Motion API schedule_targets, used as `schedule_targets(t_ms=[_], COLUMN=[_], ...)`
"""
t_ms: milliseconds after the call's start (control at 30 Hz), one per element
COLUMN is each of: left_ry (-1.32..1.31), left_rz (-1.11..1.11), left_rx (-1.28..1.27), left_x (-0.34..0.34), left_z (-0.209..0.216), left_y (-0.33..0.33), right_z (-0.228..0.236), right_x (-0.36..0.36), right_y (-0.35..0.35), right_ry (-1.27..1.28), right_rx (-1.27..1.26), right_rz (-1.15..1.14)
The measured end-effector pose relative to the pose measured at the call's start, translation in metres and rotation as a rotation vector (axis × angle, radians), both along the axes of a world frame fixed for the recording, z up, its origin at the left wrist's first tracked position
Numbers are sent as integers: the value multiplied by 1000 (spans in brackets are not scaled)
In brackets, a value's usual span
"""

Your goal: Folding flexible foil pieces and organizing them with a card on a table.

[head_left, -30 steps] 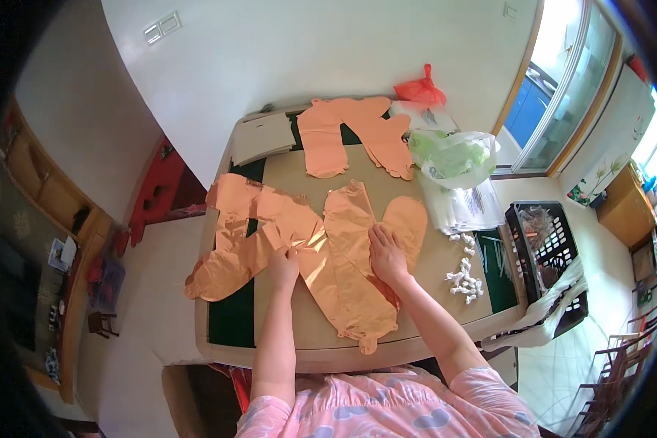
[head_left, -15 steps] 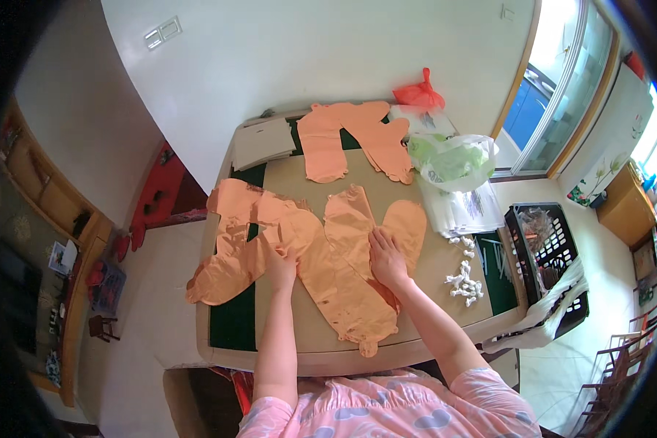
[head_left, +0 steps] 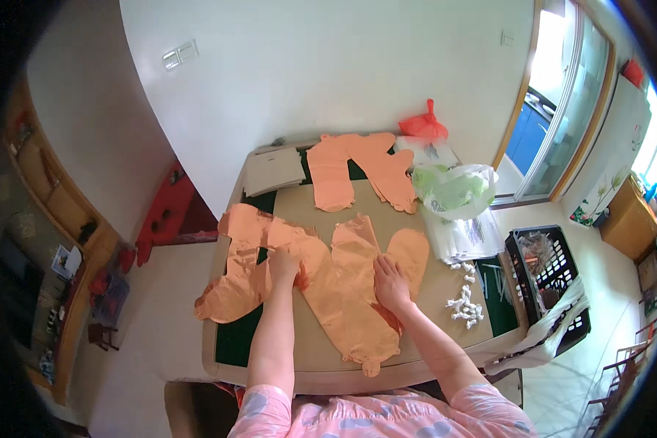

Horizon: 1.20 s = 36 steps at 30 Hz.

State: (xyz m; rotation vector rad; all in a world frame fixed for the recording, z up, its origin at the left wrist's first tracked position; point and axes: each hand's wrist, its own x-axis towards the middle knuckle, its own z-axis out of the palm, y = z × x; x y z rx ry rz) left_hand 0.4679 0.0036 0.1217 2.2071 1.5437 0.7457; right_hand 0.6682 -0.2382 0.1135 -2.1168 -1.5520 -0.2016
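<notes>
Flat, uninflated foil balloons in shiny orange-copper lie across the near half of the table. My right hand rests flat on the middle foil balloon, fingers stretched out and pressed against it. Over the left foil balloon, where it meets the middle one, my left hand is closed with its fingers curled on a crumpled bit of foil; the fingertips are partly hidden. A rounded foil end shows just right of my right hand. More flat foil balloons lie at the far side.
A stack of grey-beige cards sits at the far left. To the right are a pale plastic bag, clear packets, white knotted bits and thin sticks. A black basket adjoins the table's right edge; a red bag stands behind.
The view has tilted up, so everything sits lower. My left hand has turned slightly on the foil, its fingers now less visible. My right hand stays flat on the middle balloon.
</notes>
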Motion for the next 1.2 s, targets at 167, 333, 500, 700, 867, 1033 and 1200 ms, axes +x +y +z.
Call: schedule_targets(t_ms=[167, 333, 500, 700, 867, 1033, 1200], left_ry=[-58, -163, -41, 260, 252, -227, -701], left_rz=[43, 52, -86, -59, -90, -219, -201], left_rx=[-58, -173, -47, 199, 270, -192, -401], left_x=[-24, 7, -4, 6, 8, 25, 4], left_z=[-51, -28, -4, 42, 55, 69, 1], left_y=[48, 31, 13, -32, -30, -26, -34], right_z=[2, -7, -6, -10, -9, -8, -4], right_x=[-16, 1, -4, 1, -2, 0, -13], right_y=[10, 0, 2, 1, 4, 2, 9], right_ry=[9, -21, -24, -54, -43, -7, 12], right_rx=[39, 43, 29, 1, 10, -15, 15], right_rz=[45, -5, -5, -6, 9, 29, 69])
